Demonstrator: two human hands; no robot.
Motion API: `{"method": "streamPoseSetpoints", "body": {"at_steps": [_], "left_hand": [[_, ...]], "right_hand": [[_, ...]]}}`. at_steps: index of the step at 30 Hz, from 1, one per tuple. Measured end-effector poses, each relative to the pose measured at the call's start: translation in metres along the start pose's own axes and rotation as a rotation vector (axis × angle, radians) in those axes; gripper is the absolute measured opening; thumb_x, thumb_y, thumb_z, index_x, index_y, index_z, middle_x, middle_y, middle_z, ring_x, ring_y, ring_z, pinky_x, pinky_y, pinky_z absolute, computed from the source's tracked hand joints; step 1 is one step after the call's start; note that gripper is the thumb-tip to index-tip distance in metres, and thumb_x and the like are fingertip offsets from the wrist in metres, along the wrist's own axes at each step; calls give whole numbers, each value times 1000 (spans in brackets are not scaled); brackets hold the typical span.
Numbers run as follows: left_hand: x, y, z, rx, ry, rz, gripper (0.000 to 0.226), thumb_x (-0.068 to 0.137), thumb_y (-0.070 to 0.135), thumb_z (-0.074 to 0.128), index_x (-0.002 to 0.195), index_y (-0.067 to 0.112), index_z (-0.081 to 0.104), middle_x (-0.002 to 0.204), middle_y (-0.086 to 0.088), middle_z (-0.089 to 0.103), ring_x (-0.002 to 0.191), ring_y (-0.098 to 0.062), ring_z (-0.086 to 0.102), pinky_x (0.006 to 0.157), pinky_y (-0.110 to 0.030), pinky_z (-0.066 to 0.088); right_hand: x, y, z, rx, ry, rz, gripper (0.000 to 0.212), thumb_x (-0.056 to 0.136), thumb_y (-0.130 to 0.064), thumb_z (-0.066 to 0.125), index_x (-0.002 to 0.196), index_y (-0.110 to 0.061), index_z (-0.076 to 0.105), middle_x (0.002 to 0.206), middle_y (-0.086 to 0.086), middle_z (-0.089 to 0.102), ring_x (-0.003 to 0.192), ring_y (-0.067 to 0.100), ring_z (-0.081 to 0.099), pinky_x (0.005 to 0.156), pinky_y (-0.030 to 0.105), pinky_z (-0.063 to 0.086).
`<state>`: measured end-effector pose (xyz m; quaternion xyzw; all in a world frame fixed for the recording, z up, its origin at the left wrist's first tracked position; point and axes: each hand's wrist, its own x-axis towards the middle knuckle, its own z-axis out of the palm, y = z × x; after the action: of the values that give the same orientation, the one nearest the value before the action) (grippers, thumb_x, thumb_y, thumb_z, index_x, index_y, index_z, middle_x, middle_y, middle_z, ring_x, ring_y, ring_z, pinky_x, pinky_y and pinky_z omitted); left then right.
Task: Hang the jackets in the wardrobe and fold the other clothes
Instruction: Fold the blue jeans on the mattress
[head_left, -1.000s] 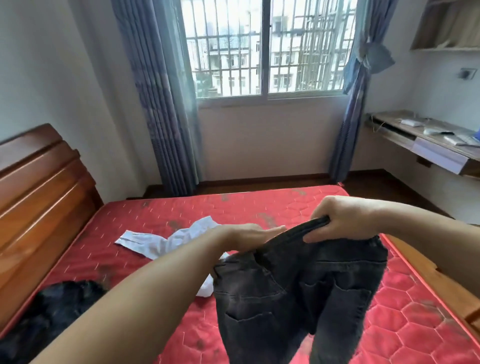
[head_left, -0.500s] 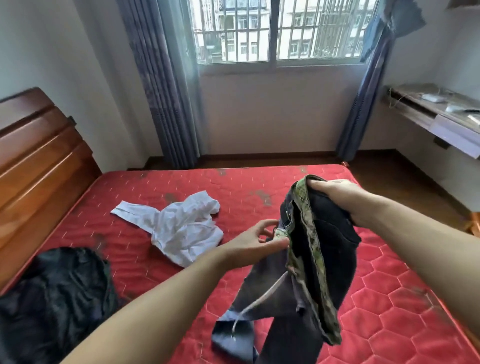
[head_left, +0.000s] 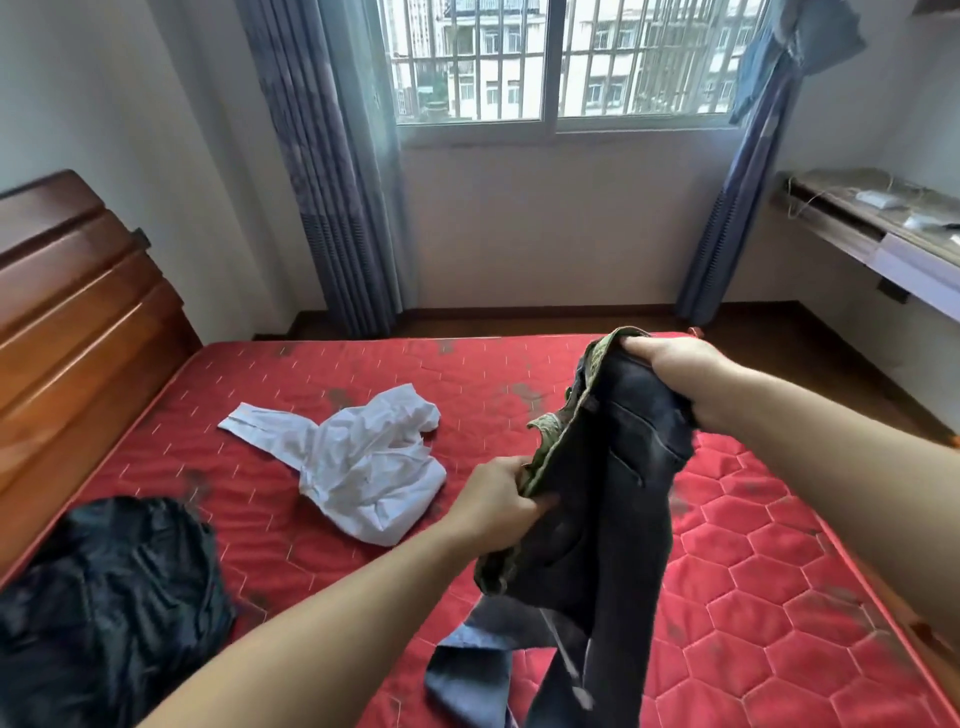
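A bedroom with a barred window (head_left: 561, 57) and blue curtains; a bed with a red quilted mattress (head_left: 753, 545) fills the lower view, its wooden headboard (head_left: 78, 312) at the left. Compared with half a second ago, the left hand (head_left: 496, 504) has gone from loosely open beside the dark jeans (head_left: 613, 499) to closed on the green-lined waistband, and the view sits slightly higher. The right hand (head_left: 675, 364) is clenched on the top of the waistband, farther from the body. The jeans hang between the two hands above the mattress, legs trailing down to the bottom edge of the view, one blue-grey cuff turned out. A crumpled white shirt (head_left: 363, 467) lies mid-mattress, apart from the jeans; a black jacket (head_left: 104, 597) is heaped at the near left corner by the headboard. The right half of the mattress is bare. A counter (head_left: 883, 228) runs along the right wall.
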<state>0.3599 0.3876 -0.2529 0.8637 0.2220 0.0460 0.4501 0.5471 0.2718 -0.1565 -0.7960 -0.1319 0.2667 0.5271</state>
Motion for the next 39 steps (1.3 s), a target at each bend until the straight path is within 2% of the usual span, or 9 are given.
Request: {"method": "streamPoseSetpoints", "body": {"at_steps": [1, 3, 7, 12, 15, 19, 26, 32, 39], "left_hand": [[2, -8, -7, 85, -16, 23, 6, 82, 26, 69, 82, 22, 65, 73, 5, 66, 69, -7, 55, 75, -35, 52], [2, -22, -25, 239, -125, 38, 20, 88, 21, 62, 68, 23, 59, 64, 6, 57, 66, -8, 49, 65, -28, 46], [10, -27, -60, 545, -539, -14, 7, 85, 18, 66, 83, 23, 61, 76, 7, 60, 75, -11, 55, 63, -21, 42], [32, -36, -63, 657, -966, -331, 26, 80, 25, 76, 105, 23, 70, 92, 5, 66, 91, -21, 65, 86, -34, 55], [68, -46, -73, 835, -559, -108, 12, 85, 15, 59, 93, 22, 65, 88, 4, 61, 92, -25, 61, 81, -35, 52], [137, 8, -146, 944, 192, 201, 20, 89, 26, 49, 106, 32, 59, 108, 2, 67, 100, -30, 63, 72, -33, 43], [188, 198, -307, 712, 773, 421, 46, 84, 9, 45, 117, 34, 63, 110, -6, 69, 99, -31, 62, 84, -36, 49], [171, 213, -320, 764, 706, 445, 38, 83, 7, 43, 108, 22, 67, 97, -5, 69, 91, -27, 63, 87, -45, 53], [136, 96, -219, 1083, 329, 356, 31, 86, 26, 53, 112, 39, 63, 108, 5, 69, 100, -25, 65, 79, -32, 48]], "right_hand": [[-5, 1, -12, -239, -26, -107, 21, 89, -36, 64, 85, -17, 71, 79, 3, 71, 72, 19, 66, 65, 29, 53], [-15, 3, -37, -734, -158, -248, 16, 85, -38, 68, 78, -24, 71, 73, -5, 69, 70, 14, 65, 60, 26, 49], [-17, 29, -46, -1211, -600, 17, 13, 70, -39, 80, 69, -30, 71, 70, -11, 71, 74, 12, 69, 69, 28, 55], [-4, 79, -7, -1622, -954, 290, 45, 77, -40, 75, 115, -16, 69, 91, -3, 64, 82, 18, 59, 81, 30, 52], [21, 70, 0, -1594, -737, 189, 36, 84, -33, 67, 114, -13, 68, 95, 2, 65, 82, 22, 61, 69, 27, 46], [85, -7, -27, -1263, 29, -234, 25, 86, -25, 54, 103, -38, 67, 118, -4, 67, 106, 23, 63, 77, 31, 47], [110, -213, -82, -1031, 753, -854, 30, 83, -15, 48, 103, -23, 69, 97, 13, 65, 95, 37, 61, 90, 47, 43], [95, -225, -97, -1230, 881, -930, 22, 82, -10, 51, 88, -25, 67, 77, 4, 62, 81, 29, 60, 89, 46, 41], [84, -61, -60, -1473, 444, -879, 17, 83, -21, 55, 91, -29, 68, 93, -9, 70, 91, 21, 66, 79, 35, 44]]}}
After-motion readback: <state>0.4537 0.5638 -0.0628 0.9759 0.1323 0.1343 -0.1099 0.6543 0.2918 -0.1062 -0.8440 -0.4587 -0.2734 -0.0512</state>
